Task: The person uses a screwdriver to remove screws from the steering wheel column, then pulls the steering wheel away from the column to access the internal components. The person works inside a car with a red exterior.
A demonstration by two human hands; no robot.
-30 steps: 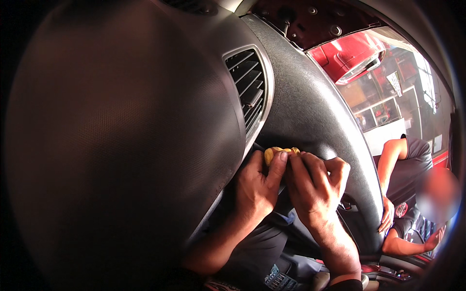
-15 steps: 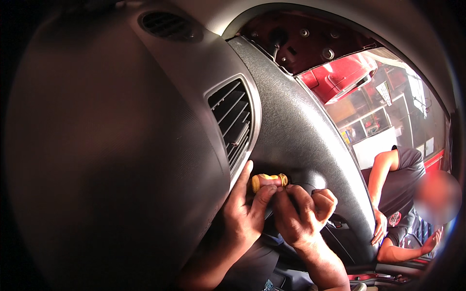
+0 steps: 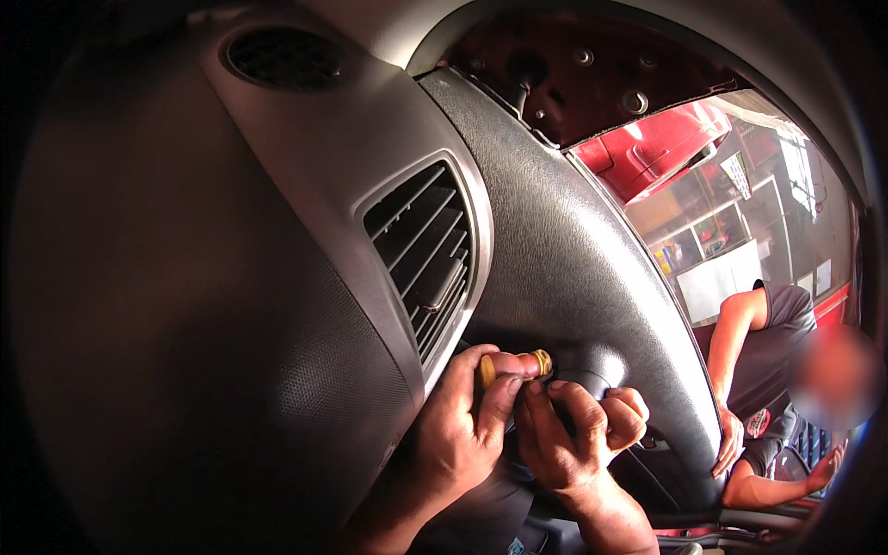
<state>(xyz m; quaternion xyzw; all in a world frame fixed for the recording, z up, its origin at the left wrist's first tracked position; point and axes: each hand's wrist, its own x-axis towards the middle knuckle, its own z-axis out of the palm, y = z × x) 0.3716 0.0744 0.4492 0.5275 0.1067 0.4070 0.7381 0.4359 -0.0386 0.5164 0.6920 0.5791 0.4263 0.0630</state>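
Note:
My left hand [image 3: 462, 430] has its thumb and fingers around a short, stubby yellow and reddish screwdriver handle [image 3: 517, 364] at the gap between the dashboard and the dark door panel [image 3: 573, 259]. My right hand [image 3: 578, 444] is just right of it, fingers curled with the tips close beneath the handle; what they hold, if anything, is hidden. Above my left hand is the slatted air vent [image 3: 416, 254] in its grey surround.
A round vent [image 3: 282, 60] sits at the top of the dashboard [image 3: 185, 277]. Beyond the door window are a red car [image 3: 647, 148] and a co-worker [image 3: 768, 407], whose hand [image 3: 726, 439] rests on the door's edge. Bare dark-red metal [image 3: 592, 79] shows above the panel.
The view has shifted, so the vent and my hands appear lower and further left. My left index finger, extended along the trim half a second ago, is now bent onto the handle.

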